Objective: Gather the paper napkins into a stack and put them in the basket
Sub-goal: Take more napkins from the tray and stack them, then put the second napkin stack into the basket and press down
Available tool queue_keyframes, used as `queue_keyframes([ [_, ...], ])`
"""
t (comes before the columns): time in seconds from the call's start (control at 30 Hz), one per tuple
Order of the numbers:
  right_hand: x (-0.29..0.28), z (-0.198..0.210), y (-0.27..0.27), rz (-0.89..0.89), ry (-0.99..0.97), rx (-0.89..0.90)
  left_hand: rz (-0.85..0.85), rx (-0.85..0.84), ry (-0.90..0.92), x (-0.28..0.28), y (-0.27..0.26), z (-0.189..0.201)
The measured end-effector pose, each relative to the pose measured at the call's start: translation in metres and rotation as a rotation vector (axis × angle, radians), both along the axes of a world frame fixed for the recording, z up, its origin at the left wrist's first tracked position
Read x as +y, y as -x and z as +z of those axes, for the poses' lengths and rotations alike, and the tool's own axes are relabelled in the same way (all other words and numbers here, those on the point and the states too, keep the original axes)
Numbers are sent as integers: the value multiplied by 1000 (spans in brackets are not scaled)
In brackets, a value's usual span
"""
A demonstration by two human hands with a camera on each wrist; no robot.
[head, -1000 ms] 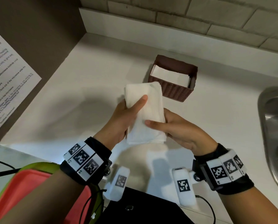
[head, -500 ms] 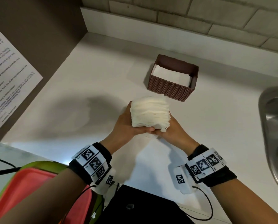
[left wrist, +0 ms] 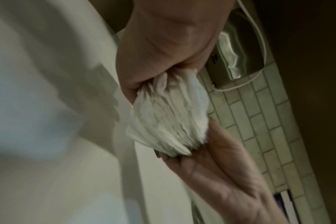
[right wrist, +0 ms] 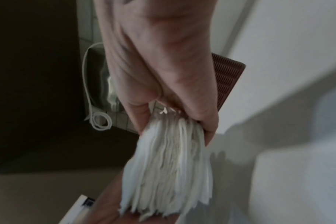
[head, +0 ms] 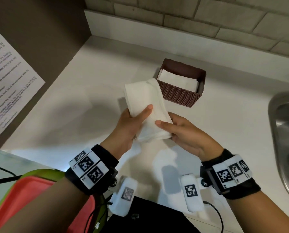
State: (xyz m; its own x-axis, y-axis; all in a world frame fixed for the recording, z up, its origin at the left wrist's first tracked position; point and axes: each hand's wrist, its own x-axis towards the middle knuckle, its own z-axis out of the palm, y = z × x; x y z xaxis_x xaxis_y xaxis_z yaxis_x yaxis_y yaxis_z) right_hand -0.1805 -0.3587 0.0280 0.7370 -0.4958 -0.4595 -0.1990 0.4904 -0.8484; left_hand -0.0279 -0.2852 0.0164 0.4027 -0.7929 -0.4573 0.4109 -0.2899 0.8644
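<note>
A thick stack of white paper napkins (head: 146,108) is held in the air above the white counter, its long side pointing away from me. My left hand (head: 132,121) grips its left side, thumb laid across the top. My right hand (head: 172,127) holds the near right corner, thumb on top and fingers underneath. The wrist views show the stack's layered edge (left wrist: 169,121) (right wrist: 171,169) between thumb and fingers. The brown wicker basket (head: 179,95) stands just beyond the stack's far end, with white napkins (head: 177,80) lying inside it.
A steel sink (head: 286,132) sits at the right edge of the counter (head: 73,115). A brown panel with a printed notice (head: 9,84) stands at the left. A tiled wall (head: 190,19) runs behind. A red and green tray (head: 22,199) lies at the lower left.
Half a second ago both hands held the stack low, on its edge, by the counter. Now it is lifted and laid flat again, thumbs on top, nearer the basket.
</note>
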Motion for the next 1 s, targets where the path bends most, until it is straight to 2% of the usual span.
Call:
queue_keyframes([
  [0.2, 3, 1, -10, -309, -192, -127, 188, 125, 88, -6, 6, 0],
  [0.3, 13, 8, -23, -379, -223, -183, 263, 146, 140, -9, 13, 4],
  [0.47, 20, 12, -41, -455, -57, -238, 301, 141, 172, -12, 20, 10],
  [0.57, 16, 14, -32, -399, 125, -252, 330, 160, 229, -10, 6, 16],
  [0.67, 6, 14, -11, -329, 201, -186, 345, 112, 160, -8, -17, 19],
  [0.8, -7, 16, 8, -291, 160, -136, 51, -118, 17, -9, -26, 22],
  [0.87, -11, 13, 10, -316, 183, -83, -29, -216, -20, -13, -18, 22],
  [1.0, -10, 8, 5, -458, 381, 90, 10, -339, -38, -22, -1, 16],
])
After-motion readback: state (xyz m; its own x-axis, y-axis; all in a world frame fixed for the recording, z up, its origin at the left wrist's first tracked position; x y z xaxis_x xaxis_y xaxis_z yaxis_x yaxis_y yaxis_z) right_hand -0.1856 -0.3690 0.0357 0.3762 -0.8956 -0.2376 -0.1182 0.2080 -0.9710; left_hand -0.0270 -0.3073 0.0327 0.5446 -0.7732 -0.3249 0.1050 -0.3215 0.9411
